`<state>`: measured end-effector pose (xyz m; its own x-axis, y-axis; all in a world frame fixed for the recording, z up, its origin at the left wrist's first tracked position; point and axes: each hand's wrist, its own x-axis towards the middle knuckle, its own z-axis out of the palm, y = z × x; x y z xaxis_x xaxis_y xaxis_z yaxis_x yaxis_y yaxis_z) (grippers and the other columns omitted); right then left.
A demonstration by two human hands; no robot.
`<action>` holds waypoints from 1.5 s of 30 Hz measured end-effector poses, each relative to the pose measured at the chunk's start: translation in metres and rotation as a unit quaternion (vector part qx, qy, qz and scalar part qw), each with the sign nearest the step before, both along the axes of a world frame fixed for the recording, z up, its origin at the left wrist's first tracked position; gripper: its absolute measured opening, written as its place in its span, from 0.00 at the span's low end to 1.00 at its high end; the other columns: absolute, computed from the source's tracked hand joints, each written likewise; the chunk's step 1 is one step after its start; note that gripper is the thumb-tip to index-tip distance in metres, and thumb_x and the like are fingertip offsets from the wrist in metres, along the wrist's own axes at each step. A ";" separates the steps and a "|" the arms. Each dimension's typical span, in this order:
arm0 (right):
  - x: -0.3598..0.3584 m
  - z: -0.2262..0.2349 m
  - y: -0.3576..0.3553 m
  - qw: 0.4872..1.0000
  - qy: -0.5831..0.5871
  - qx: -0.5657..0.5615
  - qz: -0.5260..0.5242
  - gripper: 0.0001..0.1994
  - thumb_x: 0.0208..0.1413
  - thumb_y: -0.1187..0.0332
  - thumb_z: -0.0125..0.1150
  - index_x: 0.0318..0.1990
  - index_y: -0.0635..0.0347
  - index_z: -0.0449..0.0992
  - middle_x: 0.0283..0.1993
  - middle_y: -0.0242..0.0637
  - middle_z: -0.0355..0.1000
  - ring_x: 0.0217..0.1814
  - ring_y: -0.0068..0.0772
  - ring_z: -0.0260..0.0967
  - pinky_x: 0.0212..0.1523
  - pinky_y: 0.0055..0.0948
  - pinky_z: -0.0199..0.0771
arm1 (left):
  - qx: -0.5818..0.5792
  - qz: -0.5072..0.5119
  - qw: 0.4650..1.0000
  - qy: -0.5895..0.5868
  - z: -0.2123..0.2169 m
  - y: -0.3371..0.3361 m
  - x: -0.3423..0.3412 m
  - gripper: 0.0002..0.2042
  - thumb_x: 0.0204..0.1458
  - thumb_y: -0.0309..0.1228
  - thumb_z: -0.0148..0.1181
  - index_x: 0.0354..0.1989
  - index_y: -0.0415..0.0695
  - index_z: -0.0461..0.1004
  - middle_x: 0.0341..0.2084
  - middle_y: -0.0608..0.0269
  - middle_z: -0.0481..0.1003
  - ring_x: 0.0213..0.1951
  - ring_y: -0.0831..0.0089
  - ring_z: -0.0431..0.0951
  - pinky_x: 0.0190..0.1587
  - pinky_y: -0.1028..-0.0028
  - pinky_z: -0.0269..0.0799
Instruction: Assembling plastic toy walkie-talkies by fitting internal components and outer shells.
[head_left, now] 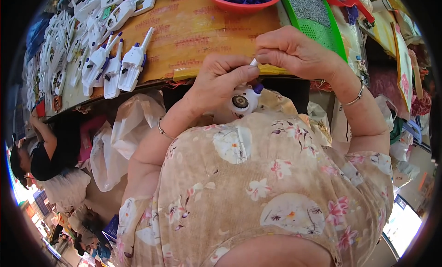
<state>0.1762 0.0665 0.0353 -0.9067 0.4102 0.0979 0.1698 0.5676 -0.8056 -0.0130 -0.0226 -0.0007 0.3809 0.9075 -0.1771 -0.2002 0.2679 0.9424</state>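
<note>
White plastic toy body (pixel 245 100) with a purple button sits at the table edge (pixel 216 72), clasped by the left hand (pixel 224 78), while the right hand (pixel 294 52) pinches a small white stem (pixel 253 62) at its top. Fitting seems underway; next, I judge, a straight, steady push seats it.

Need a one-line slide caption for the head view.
Left hand and right hand hold a white plastic toy part with purple trim at the edge of a yellow-covered table beside finished white pieces.

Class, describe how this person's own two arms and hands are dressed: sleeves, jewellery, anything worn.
Both hands, left hand and right hand, are bare and ungloved. Each wrist carries a thin silver bangle. Short sleeves of a beige floral blouse cover only the upper arms; the forearms are uncovered.
</note>
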 end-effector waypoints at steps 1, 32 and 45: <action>0.001 -0.002 0.000 1.000 0.028 0.007 0.009 0.11 0.59 0.67 0.49 0.28 0.66 0.66 0.21 0.34 0.60 0.24 0.22 0.57 0.25 0.23 0.56 | 0.030 0.005 0.999 0.012 0.000 0.001 0.000 0.09 0.53 0.28 0.54 0.38 0.36 0.76 0.26 0.70 0.76 0.29 0.86 0.71 0.32 0.84 0.68; -0.035 -0.046 -0.050 0.939 0.098 -0.265 -0.198 0.11 0.52 0.68 0.56 0.40 0.64 0.70 0.31 0.30 0.68 0.34 0.19 0.63 0.34 0.23 0.66 | 0.035 0.161 0.986 0.027 -0.017 0.029 -0.027 0.11 0.54 0.31 0.52 0.41 0.36 0.72 0.31 0.62 0.75 0.35 0.76 0.75 0.38 0.77 0.71; -0.091 -0.006 0.096 0.923 -0.030 0.285 -0.258 0.11 0.50 0.64 0.56 0.29 0.65 0.72 0.30 0.49 0.69 0.36 0.50 0.67 0.38 0.41 0.66 | -0.140 0.195 0.928 -0.284 -0.050 0.033 -0.060 0.15 0.55 0.33 0.50 0.45 0.35 0.68 0.39 0.50 0.74 0.41 0.60 0.76 0.46 0.60 0.72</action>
<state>0.0856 0.1628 0.0290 -0.6165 0.6858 0.3868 0.5701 0.7277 -0.3815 -0.0728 0.0102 -0.0509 0.1374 0.9445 -0.2983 -0.7775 0.2894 0.5584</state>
